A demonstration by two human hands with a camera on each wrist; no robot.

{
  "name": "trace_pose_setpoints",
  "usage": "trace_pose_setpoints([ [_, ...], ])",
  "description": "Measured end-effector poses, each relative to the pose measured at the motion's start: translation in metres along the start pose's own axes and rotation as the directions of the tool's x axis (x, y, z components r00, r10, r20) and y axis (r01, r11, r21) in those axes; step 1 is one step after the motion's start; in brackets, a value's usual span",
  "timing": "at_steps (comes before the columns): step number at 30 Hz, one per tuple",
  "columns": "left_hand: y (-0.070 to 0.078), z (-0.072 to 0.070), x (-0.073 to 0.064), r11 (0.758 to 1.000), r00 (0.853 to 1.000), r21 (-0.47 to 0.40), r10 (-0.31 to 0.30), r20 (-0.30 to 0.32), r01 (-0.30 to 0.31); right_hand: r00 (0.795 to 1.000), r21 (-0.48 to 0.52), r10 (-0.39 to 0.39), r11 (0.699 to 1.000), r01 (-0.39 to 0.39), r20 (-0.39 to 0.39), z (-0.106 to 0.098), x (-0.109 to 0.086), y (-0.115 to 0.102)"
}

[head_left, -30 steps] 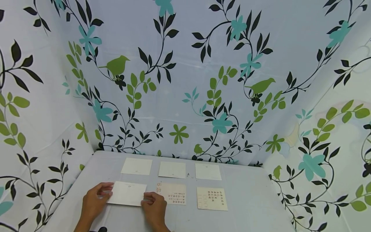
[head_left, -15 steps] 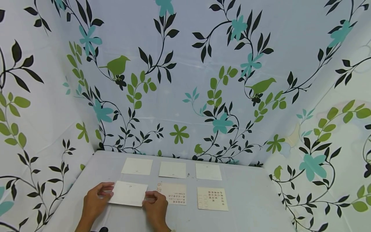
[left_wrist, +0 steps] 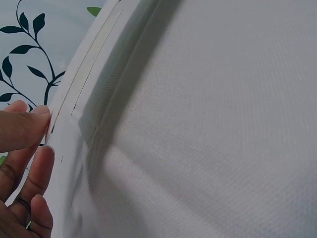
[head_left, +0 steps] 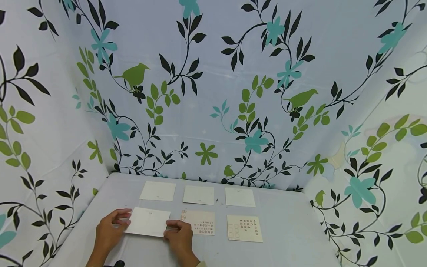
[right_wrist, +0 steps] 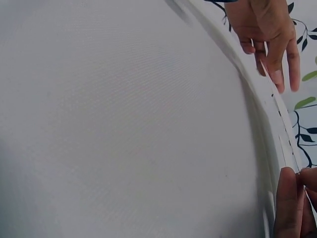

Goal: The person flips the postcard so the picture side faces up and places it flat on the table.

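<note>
A blank white card (head_left: 148,221) with a small mark near its top edge is held between both hands at the front left of the table. My left hand (head_left: 111,230) pinches its left edge, thumb and fingertips on it. At its lower right corner my right hand (head_left: 179,237) pinches the card with curled fingers. The right wrist view shows the card (right_wrist: 280,106) nearly edge-on, lifted at least partly off the cloth, between the left hand (right_wrist: 270,39) and the right hand (right_wrist: 293,206). The card's underside is hidden.
Three pale cards lie in a back row: left (head_left: 158,191), middle (head_left: 198,195) and right (head_left: 240,197). Nearer are two cards with printed characters, one (head_left: 201,223) beside my right hand and another (head_left: 245,228) farther right. A patterned curtain (head_left: 213,111) encloses the white table (head_left: 287,222).
The held card and both hands have shifted very slightly to the right. The grip on the card stays the same, and the other cards have not moved.
</note>
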State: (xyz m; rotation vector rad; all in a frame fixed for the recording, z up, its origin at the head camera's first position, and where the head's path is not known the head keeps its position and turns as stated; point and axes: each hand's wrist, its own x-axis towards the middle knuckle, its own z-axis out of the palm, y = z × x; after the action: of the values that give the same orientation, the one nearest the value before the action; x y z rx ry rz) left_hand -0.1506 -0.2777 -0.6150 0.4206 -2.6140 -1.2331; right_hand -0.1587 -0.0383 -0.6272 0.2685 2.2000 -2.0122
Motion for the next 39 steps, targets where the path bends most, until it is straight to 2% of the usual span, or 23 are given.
trace_pose_setpoints([
  [8, -0.0005, 0.0029, 0.0008, 1.0, 1.0, -0.002, 0.003, -0.003, -0.003, 0.999, 0.09, 0.041, 0.995, -0.04, -0.008, 0.0005, 0.0016, -0.0019],
  [19, 0.0009, 0.0054, 0.0007, 0.999, 0.999, -0.034, -0.034, 0.012, 0.034, 0.997, 0.178, 0.07, 0.982, -0.067, -0.011, -0.005, 0.0016, -0.0033],
  [33, -0.0042, 0.0027, 0.0025, 0.999, 0.999, -0.025, 0.033, 0.013, -0.033, 0.996, 0.245, 0.085, 0.965, -0.091, 0.032, -0.0088, 0.0042, -0.0064],
  [39, -0.0037, -0.0007, 0.0046, 1.0, 0.998, -0.007, -0.017, 0.062, 0.017, 0.996, 0.26, 0.086, 0.961, -0.093, 0.04, -0.0092, 0.0064, -0.0046],
])
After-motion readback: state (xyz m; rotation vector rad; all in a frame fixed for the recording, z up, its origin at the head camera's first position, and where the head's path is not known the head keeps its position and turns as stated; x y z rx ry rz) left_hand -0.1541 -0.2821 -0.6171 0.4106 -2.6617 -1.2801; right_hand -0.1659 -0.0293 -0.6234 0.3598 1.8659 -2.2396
